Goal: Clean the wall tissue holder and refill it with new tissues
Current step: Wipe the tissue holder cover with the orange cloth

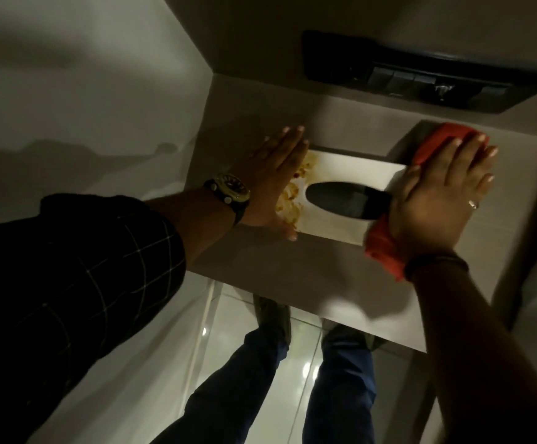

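Fingers (472, 155) of right hand (443, 200) extended, slightly spread, palm pressing an orange-red cloth (385, 251) flat against the right end of the tissue holder (341, 168). Not pinching; cloth held only by pressure, one tail bunched at the wrist. Left hand (270, 184) flat too, fingers together, bracing the holder's left edge, thumb at its lower corner.

Holder is a pale faceplate set flush in the grey wall panel (276, 267), dark oval slot (347, 200) in the middle. No tissue visible in the slot, so refill likely not done.

Risks, my read:
- Yellow-brown stains (289, 200) sit right beside the left palm, partly under it. Cloth is at the opposite end; hand may smear them or pick them up.
- Cloth unpinched: a fast stroke could slide out from under the palm and drop.
- Loose tail could snag in the slot.
- Hard push may flex or unseat the faceplate.

Writing: none readable. Wristwatch (228, 190) dial too dim; black switch panel (427, 72) above shows no legible labels.
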`<state>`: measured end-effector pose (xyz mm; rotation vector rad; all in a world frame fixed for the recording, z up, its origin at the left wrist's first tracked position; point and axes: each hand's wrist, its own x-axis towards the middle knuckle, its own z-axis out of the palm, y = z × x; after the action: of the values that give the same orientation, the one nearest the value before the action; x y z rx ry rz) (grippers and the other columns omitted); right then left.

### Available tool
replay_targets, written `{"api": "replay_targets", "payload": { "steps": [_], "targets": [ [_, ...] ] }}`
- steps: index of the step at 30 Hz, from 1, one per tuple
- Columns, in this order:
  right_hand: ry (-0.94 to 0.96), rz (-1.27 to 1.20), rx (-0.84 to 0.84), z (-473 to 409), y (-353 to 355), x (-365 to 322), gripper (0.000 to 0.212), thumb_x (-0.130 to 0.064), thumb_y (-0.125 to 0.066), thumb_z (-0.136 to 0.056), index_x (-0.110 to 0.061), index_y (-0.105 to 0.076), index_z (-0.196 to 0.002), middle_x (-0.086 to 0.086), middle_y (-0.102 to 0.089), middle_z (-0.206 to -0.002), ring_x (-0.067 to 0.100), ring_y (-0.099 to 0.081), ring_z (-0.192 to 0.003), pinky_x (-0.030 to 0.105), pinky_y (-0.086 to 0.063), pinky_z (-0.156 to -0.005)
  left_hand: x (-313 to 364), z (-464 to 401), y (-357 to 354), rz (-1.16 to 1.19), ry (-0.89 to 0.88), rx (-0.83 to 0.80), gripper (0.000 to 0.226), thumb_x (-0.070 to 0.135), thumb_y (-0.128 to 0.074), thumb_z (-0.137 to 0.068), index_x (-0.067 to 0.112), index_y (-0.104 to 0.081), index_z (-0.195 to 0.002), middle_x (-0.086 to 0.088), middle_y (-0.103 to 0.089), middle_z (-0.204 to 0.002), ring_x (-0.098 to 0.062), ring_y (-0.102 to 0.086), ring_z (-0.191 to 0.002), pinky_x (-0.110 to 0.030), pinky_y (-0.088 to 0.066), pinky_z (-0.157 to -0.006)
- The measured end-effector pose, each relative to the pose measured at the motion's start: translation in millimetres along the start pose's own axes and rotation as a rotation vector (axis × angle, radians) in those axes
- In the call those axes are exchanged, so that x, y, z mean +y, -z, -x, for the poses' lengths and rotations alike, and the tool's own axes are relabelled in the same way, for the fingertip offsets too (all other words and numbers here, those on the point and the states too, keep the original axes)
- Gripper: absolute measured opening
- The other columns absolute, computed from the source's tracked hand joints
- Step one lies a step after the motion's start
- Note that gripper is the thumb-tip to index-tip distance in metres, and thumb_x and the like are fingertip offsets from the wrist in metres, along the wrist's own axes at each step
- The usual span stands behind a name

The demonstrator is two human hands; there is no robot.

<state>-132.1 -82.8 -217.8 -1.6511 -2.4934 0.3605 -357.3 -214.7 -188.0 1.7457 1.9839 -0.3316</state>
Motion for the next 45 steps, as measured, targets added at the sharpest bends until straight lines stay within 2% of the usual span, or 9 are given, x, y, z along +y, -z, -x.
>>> {"api": "replay_targets", "payload": {
  "steps": [6, 11, 20, 26, 29, 34, 38, 42, 45],
  "targets": [
    [0.084, -0.043, -0.104, 66, 11, 12, 0.063, -0.028, -0.037, -0.103, 0.008, -0.024, -0.154, 0.032, -0.015, -0.162, 0.049, -0.013, -0.151, 0.058, -0.012, -0.122, 0, 2, 2, 0.003, -0.005, 0.006, 0.152, 0.087, -0.064, -0.045, 0.012, 0.017, -0.149, -0.011, 0.018, -0.16, -0.028, 0.014, -0.147, -0.04, 0.008, -0.116],
    [0.146, -0.057, -0.075, 17, 12, 20, 0.062, -0.029, -0.034, -0.105, 0.006, -0.022, -0.155, 0.031, -0.013, -0.163, 0.049, -0.011, -0.151, 0.057, -0.013, -0.123, -1, 1, 1, -0.006, -0.009, 0.014, 0.151, 0.088, -0.062, -0.045, 0.012, 0.018, -0.148, -0.011, 0.018, -0.16, -0.028, 0.015, -0.146, -0.04, 0.008, -0.115],
    [0.052, -0.083, -0.161, 71, 19, 29, 0.065, -0.029, -0.034, -0.105, 0.008, -0.017, -0.156, 0.031, -0.01, -0.164, 0.047, -0.009, -0.152, 0.053, -0.014, -0.125, 1, 1, 5, -0.005, -0.008, -0.034, 0.152, 0.087, -0.064, -0.047, 0.011, 0.021, -0.147, -0.011, 0.023, -0.158, -0.03, 0.018, -0.146, -0.041, 0.007, -0.117],
    [-0.154, -0.114, -0.083, 25, 15, 12, 0.065, -0.03, -0.032, -0.104, 0.008, -0.016, -0.155, 0.032, -0.013, -0.163, 0.047, -0.012, -0.152, 0.053, -0.013, -0.124, 1, 0, 5, 0.0, -0.021, -0.022, 0.152, 0.085, -0.065, -0.048, 0.011, 0.022, -0.147, -0.011, 0.024, -0.158, -0.029, 0.02, -0.145, -0.042, 0.007, -0.117],
    [-0.035, 0.009, -0.08, 23, 13, -17, 0.062, -0.033, -0.033, -0.108, 0.005, -0.019, -0.156, 0.03, -0.013, -0.163, 0.049, -0.011, -0.152, 0.059, -0.012, -0.124, 2, 0, 4, -0.003, -0.011, -0.025, 0.152, 0.086, -0.064, -0.047, 0.011, 0.021, -0.147, -0.01, 0.024, -0.158, -0.029, 0.02, -0.145, -0.041, 0.007, -0.117],
    [0.256, -0.133, -0.26, 31, 0, -80, 0.065, -0.034, -0.039, -0.105, -0.007, -0.016, -0.159, 0.019, -0.012, -0.167, 0.038, -0.007, -0.155, 0.053, 0.002, -0.122, 6, 0, 6, -0.021, -0.007, -0.041, 0.148, 0.089, -0.059, -0.05, 0.011, 0.02, -0.148, -0.011, 0.024, -0.158, -0.026, 0.023, -0.143, -0.041, 0.007, -0.117],
    [0.451, -0.093, -0.259, 39, 5, -48, 0.066, -0.039, -0.035, -0.102, -0.007, -0.022, -0.158, 0.019, -0.018, -0.165, 0.035, -0.009, -0.152, 0.059, -0.003, -0.121, 4, 1, 9, -0.04, 0.002, -0.047, 0.151, 0.09, -0.059, -0.045, 0.01, 0.017, -0.149, -0.01, 0.022, -0.158, -0.024, 0.021, -0.143, -0.04, 0.008, -0.115],
    [0.292, 0.032, -0.195, 45, 18, 24, 0.062, -0.036, -0.035, -0.104, -0.004, -0.026, -0.157, 0.021, -0.019, -0.165, 0.033, -0.006, -0.152, 0.058, -0.007, -0.123, 2, 1, 9, -0.033, -0.002, -0.056, 0.152, 0.088, -0.062, -0.046, 0.012, 0.023, -0.147, -0.009, 0.025, -0.158, -0.025, 0.023, -0.144, -0.04, 0.009, -0.116],
    [0.181, 0.089, -0.188, 40, 23, 21, 0.063, -0.036, -0.032, -0.106, 0.0, -0.022, -0.157, 0.025, -0.016, -0.164, 0.043, -0.012, -0.153, 0.059, -0.008, -0.123, 2, 1, 8, -0.033, 0.001, -0.051, 0.153, 0.087, -0.063, -0.046, 0.011, 0.023, -0.147, -0.01, 0.024, -0.158, -0.026, 0.022, -0.143, -0.04, 0.009, -0.115]
  ]
}}
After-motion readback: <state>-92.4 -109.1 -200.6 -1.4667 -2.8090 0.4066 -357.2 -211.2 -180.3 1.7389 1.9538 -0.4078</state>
